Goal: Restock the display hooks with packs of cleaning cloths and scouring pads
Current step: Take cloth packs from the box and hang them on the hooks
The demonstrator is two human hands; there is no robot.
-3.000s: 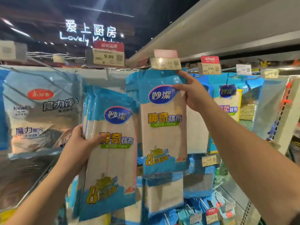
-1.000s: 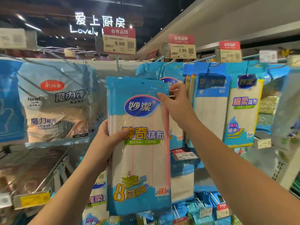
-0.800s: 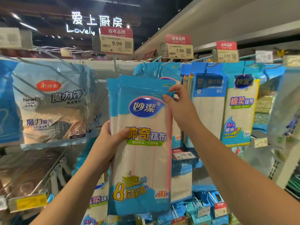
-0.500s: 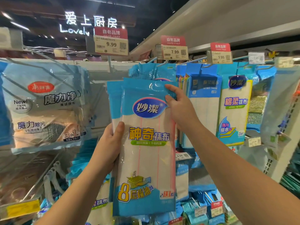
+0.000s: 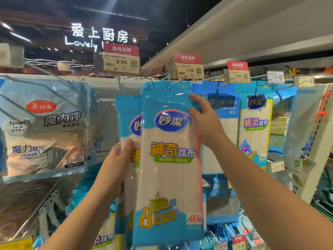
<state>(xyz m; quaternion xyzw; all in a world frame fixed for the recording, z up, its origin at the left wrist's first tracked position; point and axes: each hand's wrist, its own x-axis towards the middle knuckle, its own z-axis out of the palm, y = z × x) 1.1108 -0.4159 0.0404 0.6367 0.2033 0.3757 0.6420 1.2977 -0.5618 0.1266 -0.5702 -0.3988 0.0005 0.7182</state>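
Observation:
I hold up a blue-and-white pack of cleaning cloths [image 5: 171, 168] in front of the display. My right hand [image 5: 205, 121] pinches its upper right edge. A second pack of the same kind [image 5: 128, 159] sits behind it to the left, and my left hand [image 5: 115, 170] grips that pack's left edge with the thumb on its front. Just above the front pack, a metal display hook [image 5: 177, 82] under the 7.99 price tag [image 5: 189, 70] carries more packs of this kind. The front pack's top edge is below the hook tip.
A large grey pack of cloths [image 5: 45, 127] hangs on the left. To the right hang more blue cloth packs [image 5: 254, 130] and green-gold scouring pads [image 5: 279, 127]. A 9.99 price tag [image 5: 121, 60] sticks out above. Lower hooks with packs fill the bottom of the display.
The front pack has slid right and up toward the 7.99 hook, uncovering the second pack behind it. Three seconds ago my right hand was up at a pack on that hook.

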